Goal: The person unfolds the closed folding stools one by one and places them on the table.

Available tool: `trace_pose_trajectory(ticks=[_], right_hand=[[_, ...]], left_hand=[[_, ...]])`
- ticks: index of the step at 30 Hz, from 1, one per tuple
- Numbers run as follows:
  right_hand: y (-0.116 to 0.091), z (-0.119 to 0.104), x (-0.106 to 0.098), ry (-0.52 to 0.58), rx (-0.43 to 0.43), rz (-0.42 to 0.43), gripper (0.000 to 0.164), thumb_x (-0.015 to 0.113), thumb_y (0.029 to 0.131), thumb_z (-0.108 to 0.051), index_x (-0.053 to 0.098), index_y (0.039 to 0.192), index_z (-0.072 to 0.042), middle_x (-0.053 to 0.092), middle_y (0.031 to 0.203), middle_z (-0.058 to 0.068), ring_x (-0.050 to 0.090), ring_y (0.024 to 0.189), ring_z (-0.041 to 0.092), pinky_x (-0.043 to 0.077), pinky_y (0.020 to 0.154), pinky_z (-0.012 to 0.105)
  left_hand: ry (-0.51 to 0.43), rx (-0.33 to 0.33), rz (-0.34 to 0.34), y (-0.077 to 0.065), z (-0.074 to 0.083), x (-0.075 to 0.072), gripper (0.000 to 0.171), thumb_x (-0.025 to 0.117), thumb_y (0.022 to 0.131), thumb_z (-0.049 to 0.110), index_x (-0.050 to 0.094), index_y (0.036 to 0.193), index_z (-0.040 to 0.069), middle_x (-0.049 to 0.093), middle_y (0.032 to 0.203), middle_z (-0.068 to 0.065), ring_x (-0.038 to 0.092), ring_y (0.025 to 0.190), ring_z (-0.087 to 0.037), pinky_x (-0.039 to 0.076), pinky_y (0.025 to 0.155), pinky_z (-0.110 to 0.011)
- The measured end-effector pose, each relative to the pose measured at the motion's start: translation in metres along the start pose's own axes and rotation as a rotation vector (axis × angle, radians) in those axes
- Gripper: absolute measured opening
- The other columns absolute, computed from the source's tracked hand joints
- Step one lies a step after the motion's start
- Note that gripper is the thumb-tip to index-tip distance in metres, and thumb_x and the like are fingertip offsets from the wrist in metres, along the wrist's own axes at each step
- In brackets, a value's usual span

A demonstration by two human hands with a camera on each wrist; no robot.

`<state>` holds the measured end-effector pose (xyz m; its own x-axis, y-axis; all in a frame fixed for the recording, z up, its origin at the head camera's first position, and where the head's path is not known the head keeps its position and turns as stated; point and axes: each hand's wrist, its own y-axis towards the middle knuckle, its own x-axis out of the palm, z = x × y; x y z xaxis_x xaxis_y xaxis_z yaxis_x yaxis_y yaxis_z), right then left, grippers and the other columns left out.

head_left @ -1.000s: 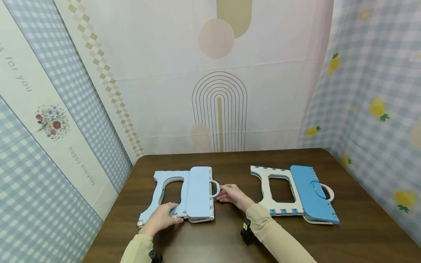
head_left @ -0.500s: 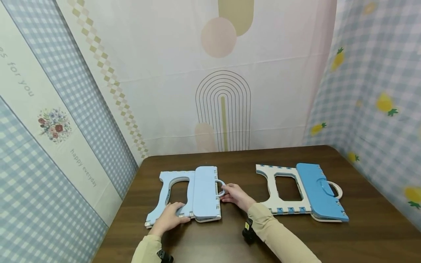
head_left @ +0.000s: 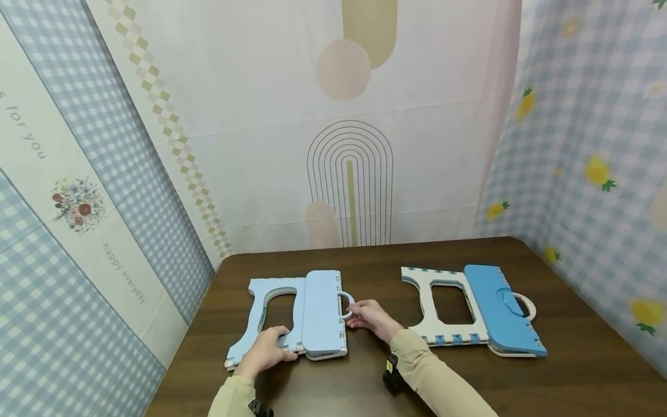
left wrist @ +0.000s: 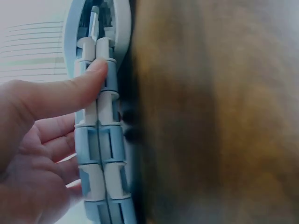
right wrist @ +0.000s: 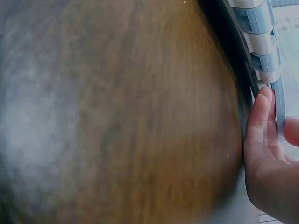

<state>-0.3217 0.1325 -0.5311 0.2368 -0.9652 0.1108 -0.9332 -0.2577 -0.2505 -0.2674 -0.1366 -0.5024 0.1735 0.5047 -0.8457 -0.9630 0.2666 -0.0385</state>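
Observation:
A light blue folding step stool [head_left: 320,313] lies folded flat on the left part of the table. My left hand [head_left: 264,351] grips its near leg edge. In the left wrist view, the thumb presses on the row of blue and white hinges [left wrist: 100,144], and the other fingers go round the far face. On the stool's right side is a looped carry handle [head_left: 352,301], and my right hand [head_left: 373,319] pinches it between thumb and fingers. The right wrist view has the handle [right wrist: 280,109] between thumb and fingertips.
A second folded step stool [head_left: 492,307], white with a darker blue top, lies to the right, its white handle [head_left: 528,304] pointing right. The brown wooden table [head_left: 323,391] ends at a patterned cloth backdrop [head_left: 260,174], with checked cloth on both sides.
The camera view has shifted slightly, so everything drifts in the frame. Both hands keep their hold on the light blue stool, which stays put on the table.

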Motion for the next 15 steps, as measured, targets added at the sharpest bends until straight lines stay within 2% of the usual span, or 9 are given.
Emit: trace_pose_trajectory(ticks=[7,15], right_hand=[[0.0001,-0.0027,0.0028,-0.019,0.004,0.063,0.03,0.046,0.092,-0.011,0.051,0.107,0.015,0.06,0.063,0.001,0.057,0.054,0.005,0.048,0.054,0.017],[-0.0027,-0.0011,0.0046,-0.054,0.014,0.126,0.026,0.047,0.09,-0.011,0.054,0.101,0.011,0.058,0.058,-0.002,0.054,0.05,0.004,0.042,0.048,0.014]], left_hand=[[0.045,0.0,0.01,0.0021,0.0043,-0.0034,0.055,0.081,0.061,0.024,0.06,0.106,0.001,0.061,0.108,-0.016,0.057,0.098,-0.031,0.046,0.081,-0.045],[0.101,0.087,-0.013,0.0016,0.0075,-0.0038,0.051,0.081,0.06,0.023,0.063,0.1,-0.004,0.065,0.099,-0.016,0.06,0.09,-0.027,0.048,0.077,-0.041]])
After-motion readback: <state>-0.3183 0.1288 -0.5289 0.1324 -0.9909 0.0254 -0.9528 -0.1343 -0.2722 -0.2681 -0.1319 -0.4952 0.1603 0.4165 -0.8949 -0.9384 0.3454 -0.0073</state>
